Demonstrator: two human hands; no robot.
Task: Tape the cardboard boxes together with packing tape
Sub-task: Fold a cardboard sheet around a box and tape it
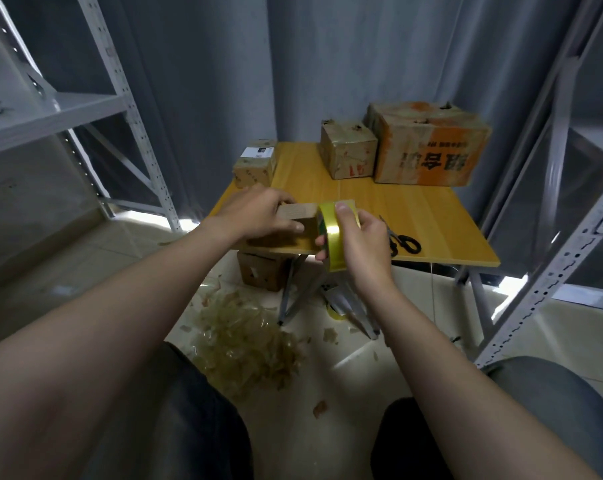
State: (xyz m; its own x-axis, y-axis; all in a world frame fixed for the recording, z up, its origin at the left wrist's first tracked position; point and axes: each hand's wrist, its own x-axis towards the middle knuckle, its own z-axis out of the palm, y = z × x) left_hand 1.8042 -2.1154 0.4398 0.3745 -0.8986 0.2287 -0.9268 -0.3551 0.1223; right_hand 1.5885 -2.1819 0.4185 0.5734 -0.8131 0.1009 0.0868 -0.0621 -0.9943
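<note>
**A:** Where is the box that is being worked on?

**B:** A small brown cardboard box (293, 213) sits at the near edge of the yellow wooden table (414, 209), toward its left corner. The left hand (258, 216) comes over it from the left. Its fingers curl over the top and its thumb lies along the front face, gripping the box.

**A:** And the tape?

**B:** The right hand (364, 245) grips a yellow-green roll of packing tape (333, 233), with the thumb pressed on top of the roll. The roll stands on edge against the box's right end and hangs partly past the table's near edge.

**A:** Which way does the box lie from the roll?

**B:** Directly to its left, touching it. The box's long axis runs left to right along the near edge. The roll's shiny band faces the person. A glossy film seems to cover the box's front face, but I cannot tell whether it is a strip drawn from the roll.

**A:** What does the coming move turn on?

**B:** Probably the right hand carrying the roll across or around the box while the left hand steadies it. Black-handled scissors (405, 242) lie just right of the right hand, near the same edge. A large orange-printed cardboard box (428, 147) stands at the far edge, well apart.
</note>
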